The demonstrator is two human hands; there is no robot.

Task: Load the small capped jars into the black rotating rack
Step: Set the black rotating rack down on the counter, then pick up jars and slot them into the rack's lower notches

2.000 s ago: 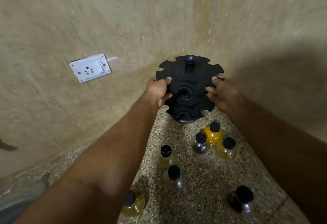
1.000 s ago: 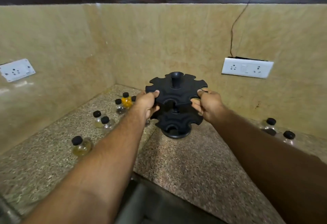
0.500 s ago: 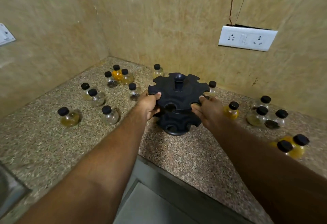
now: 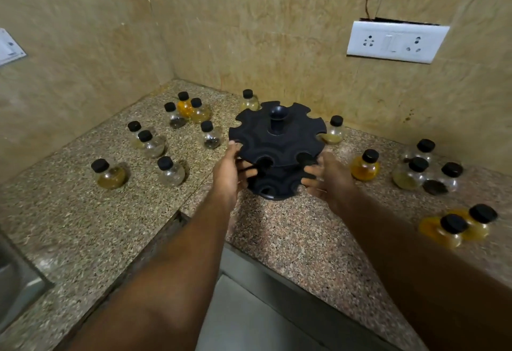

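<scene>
Rack: the black rotating rack (image 4: 277, 140) stands upright on my bench (image 4: 291, 239) near the corner of the walls, 2 tiers of notched discs on a centre post with a knob on top. Every notch I can see holds nothing.
Left hand: my left hand (image 4: 228, 173) is at the rack's left edge, the thumb tip touching the rim of the upper disc, the fingers spread loosely toward the gap between the tiers. It grips nothing firmly that I can see.
Right hand: my right hand (image 4: 329, 177) is at the rack's right side, fingers splayed wide and blurred, just beside the lower tier. I cannot tell if it touches the rack. It holds nothing.
Jars on the left: small capped jars stand scattered on the bench, one with amber contents (image 4: 109, 174) farthest left, a clear one (image 4: 169, 172) nearer the rack, and a cluster toward the corner with an orange-filled jar (image 4: 184, 105).
Jars on the right: an orange-filled one (image 4: 364, 166) is just beside my right hand, a group of 4 (image 4: 415, 173) beyond it, and a pair of yellow ones (image 4: 454, 230) touching at the bench's right.
Walls: a white socket plate (image 4: 396, 43) is on the wall behind the rack.
</scene>
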